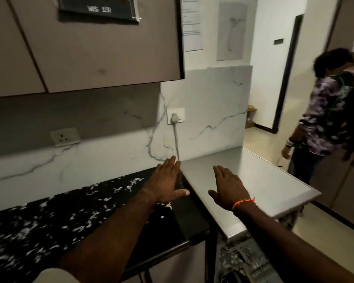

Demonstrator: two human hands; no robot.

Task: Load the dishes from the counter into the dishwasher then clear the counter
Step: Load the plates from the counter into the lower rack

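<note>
- Wall cabinet [86, 43], upper left of the frame: closed doors, a dark label plate near the top. Blurred.
- Marble backsplash [211, 111], centre: two sockets; a grey plug and cord [175, 135] drops from the right one behind the surfaces.
- Black speckled surface [49, 219], lower left: no dishes visible on the part in view.
- Steel surface [258, 180], centre right: bare where visible, standing just beside the black one; dishwasher rack [253, 262] shows under its near edge, bottom right, so the machine seems open. Contents too blurred to tell.
- Second person [333, 111], right edge, in a patterned shirt, standing by a dark doorway, apart from the work.
- Left hand [168, 180], centre: fingers straight, palm down over the seam between the two surfaces, holding nothing.
- Right hand [229, 188], orange thread at the wrist: flat, palm down over the steel surface, empty grip. Contact cannot be told.
- Judgement: both palms spread flat suggest a start or finish pose. The dishes are not in view.
</note>
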